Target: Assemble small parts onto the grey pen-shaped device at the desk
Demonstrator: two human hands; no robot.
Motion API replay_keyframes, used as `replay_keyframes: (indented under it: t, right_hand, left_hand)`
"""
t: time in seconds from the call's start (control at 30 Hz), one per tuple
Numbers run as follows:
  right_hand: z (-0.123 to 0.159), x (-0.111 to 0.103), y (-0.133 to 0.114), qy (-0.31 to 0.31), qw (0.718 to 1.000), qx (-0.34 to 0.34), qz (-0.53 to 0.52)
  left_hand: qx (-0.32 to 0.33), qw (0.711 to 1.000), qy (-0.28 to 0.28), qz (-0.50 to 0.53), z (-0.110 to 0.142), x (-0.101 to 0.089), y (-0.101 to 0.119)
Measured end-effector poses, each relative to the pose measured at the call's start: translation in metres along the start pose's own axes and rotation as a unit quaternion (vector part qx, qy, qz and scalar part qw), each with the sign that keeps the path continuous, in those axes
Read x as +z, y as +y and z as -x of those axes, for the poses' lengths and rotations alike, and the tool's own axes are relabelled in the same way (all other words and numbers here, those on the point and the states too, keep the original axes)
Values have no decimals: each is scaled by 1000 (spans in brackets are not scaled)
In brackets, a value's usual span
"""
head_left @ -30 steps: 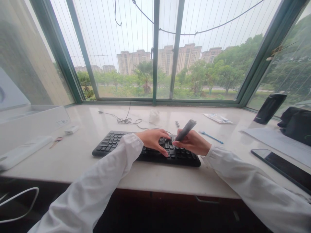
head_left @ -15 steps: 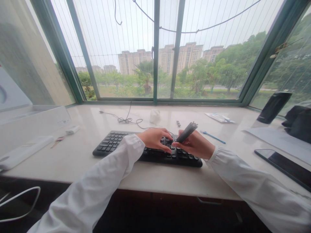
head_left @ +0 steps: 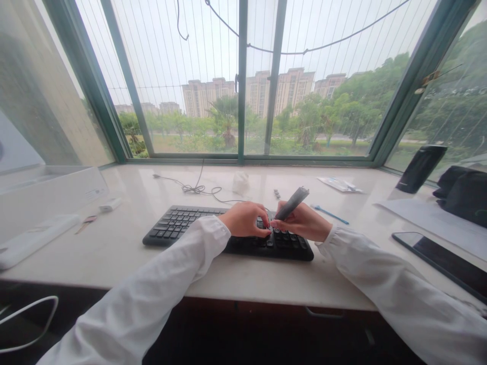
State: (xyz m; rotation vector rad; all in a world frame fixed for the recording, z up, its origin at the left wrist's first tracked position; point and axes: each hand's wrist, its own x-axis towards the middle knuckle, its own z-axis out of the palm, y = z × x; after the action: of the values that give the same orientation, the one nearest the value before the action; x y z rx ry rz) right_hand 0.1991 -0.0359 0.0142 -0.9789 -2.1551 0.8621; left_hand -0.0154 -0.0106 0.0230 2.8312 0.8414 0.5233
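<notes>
A black keyboard (head_left: 178, 223) lies on the white tabletop, some of its keys hidden under my hands. My left hand (head_left: 245, 219) is over its right half, thumb and index finger curled in with their tips nearly together by the keys. Whatever those tips pinch, if anything, is too small to make out. Close beside it, my right hand (head_left: 306, 223) grips a thick dark grey pen-like tool (head_left: 292, 204). The tool leans, its notched end up and to the right, its lower end down at the keys near my left fingertips.
Behind the keyboard are a thin cable (head_left: 196, 189), a clear lump (head_left: 241, 182) and small loose pieces (head_left: 277, 193). To the right lie a blue stick (head_left: 332, 215), a packet (head_left: 340, 184), a phone (head_left: 437, 253) and a black cylinder (head_left: 421, 169). A white box (head_left: 76, 185) stands left.
My left thumb and index finger have closed in toward each other and nearer the tool's lower end. The tool stays in my right hand. The whole view has shifted slightly.
</notes>
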Motion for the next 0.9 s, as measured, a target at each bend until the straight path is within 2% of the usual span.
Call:
replay_keyframes:
  t: [0.23,0.37,0.47,0.6,0.9]
  right_hand:
    - [-2,1,6,20,999,29,-12]
    - [-5,3,15,24,999,38,-28]
    - [-6,4,18,4,998,24,-54]
    - [-6,3,14,-14,999,17,-26]
    - [-8,7,12,10,999,44,-18]
  left_hand:
    - [-4,1000,7,17,1,-3,0]
    - [-13,996,0,87,0,-8,-4]
    - [-19,990,-11,141,-1,-9,-6]
    - [-15,990,-13,143,-2,-8,-7]
    - [15,983,-66,170,0,-21,-6]
